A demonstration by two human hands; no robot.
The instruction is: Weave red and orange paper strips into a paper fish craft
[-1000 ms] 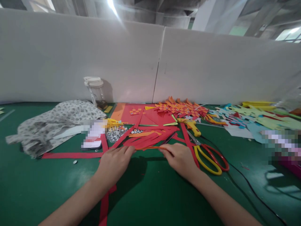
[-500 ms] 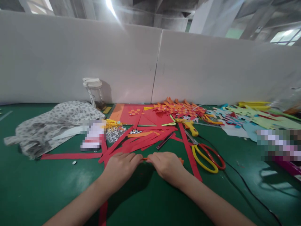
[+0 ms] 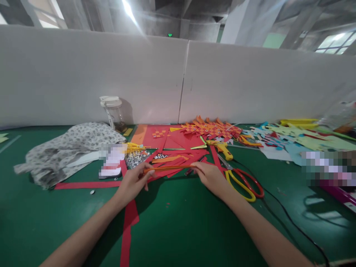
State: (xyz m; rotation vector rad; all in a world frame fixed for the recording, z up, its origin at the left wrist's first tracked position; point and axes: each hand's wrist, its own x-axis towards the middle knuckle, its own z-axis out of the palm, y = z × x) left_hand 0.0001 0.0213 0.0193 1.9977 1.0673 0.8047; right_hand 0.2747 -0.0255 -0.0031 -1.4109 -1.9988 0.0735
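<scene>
A thin orange paper strip [image 3: 174, 168] is stretched level between my two hands, seen almost edge-on above the table. My left hand [image 3: 136, 180] pinches its left end between thumb and fingers. The other end is gripped by my right hand [image 3: 207, 176], thumb and fingers pressed together. Behind the strip lies a heap of red paper strips [image 3: 178, 161] with a few orange ones. Scissors [image 3: 241, 181] with one yellow and one red handle rest right of my right hand, next to a yellow glue gun [image 3: 222, 148].
Woven orange-red paper fish [image 3: 211, 127] are piled at the back. Googly eyes [image 3: 135, 158] and a patterned cloth [image 3: 75, 148] lie left, with a lidded bottle [image 3: 112, 113] behind. Coloured paper scraps [image 3: 286, 139] cover the back right. A black cord [image 3: 289, 211] crosses the right side.
My hands have moved apart and slightly away from me, so more of the orange strip shows between them. My left fingers have opened out of their tighter curl but still hold it.
</scene>
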